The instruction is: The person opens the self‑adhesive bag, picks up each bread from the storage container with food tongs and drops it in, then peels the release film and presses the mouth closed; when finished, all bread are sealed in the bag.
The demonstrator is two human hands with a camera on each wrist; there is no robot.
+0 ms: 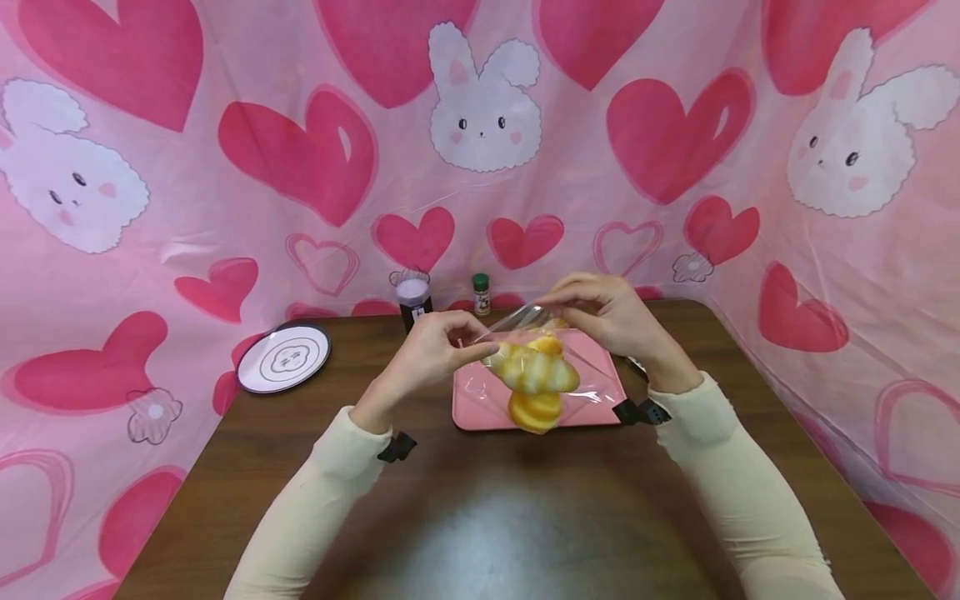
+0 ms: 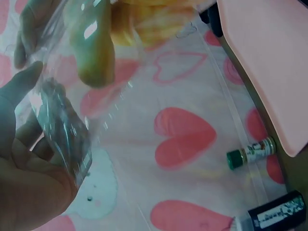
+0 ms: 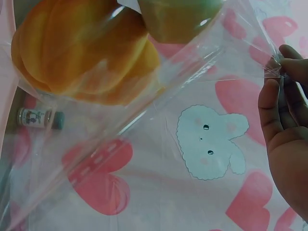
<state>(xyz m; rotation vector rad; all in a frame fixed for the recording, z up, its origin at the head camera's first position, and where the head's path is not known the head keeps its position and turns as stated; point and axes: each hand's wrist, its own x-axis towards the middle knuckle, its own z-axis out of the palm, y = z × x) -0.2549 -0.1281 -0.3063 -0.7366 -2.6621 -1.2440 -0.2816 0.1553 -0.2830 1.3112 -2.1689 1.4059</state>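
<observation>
Up in front of me, over the pink tray [image 1: 468,408], hangs a clear plastic bag [image 1: 517,319]. Inside it are a pale, striped croissant-shaped bread [image 1: 534,372] and golden-orange rolls [image 1: 536,411]. My left hand [image 1: 435,343] pinches the bag's upper left edge between thumb and fingers. At the upper right, my right hand [image 1: 603,312] pinches the plastic too. Gathered film [image 3: 274,71] shows between its thumb and fingertips in the right wrist view. The left wrist view has crinkled film [image 2: 62,130] against my left hand's fingers.
A white plate [image 1: 283,358] with a dark rim lies at the back left. Behind the tray stand a dark jar [image 1: 415,310] with a pale lid and a small green-capped bottle [image 1: 481,296]. A dark-edged object [image 1: 636,367] shows partly beside my right wrist. Heart-printed cloth [image 1: 480,200] surrounds the table.
</observation>
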